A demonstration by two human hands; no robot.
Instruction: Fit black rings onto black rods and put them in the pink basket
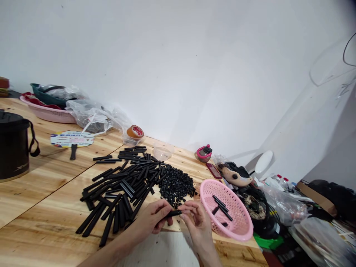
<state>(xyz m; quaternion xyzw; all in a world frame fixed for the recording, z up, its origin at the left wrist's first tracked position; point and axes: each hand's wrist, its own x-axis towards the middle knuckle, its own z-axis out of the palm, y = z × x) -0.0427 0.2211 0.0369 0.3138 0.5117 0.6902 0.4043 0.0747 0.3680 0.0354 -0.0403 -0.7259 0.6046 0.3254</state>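
My left hand (pixel 152 219) is closed around a black rod (pixel 172 214), held level above the wooden table's (pixel 41 193) near edge. My right hand (pixel 196 218) pinches at the rod's right end; whether a small part sits between those fingers is hidden. Just behind the hands lie a heap of several black rods (pixel 122 189) and a mound of small black caps (pixel 175 183). A pink basket (pixel 239 226) with a few rods in it stands right of my right hand.
A dark bucket (pixel 12 146) stands at the far left. Along the wall are a pink tray (pixel 48 113), plastic bags (pixel 91 115), a tape roll (pixel 135 132), a paper fan (pixel 71 139) and a clear cup (pixel 162 151). Clutter fills the table's right end.
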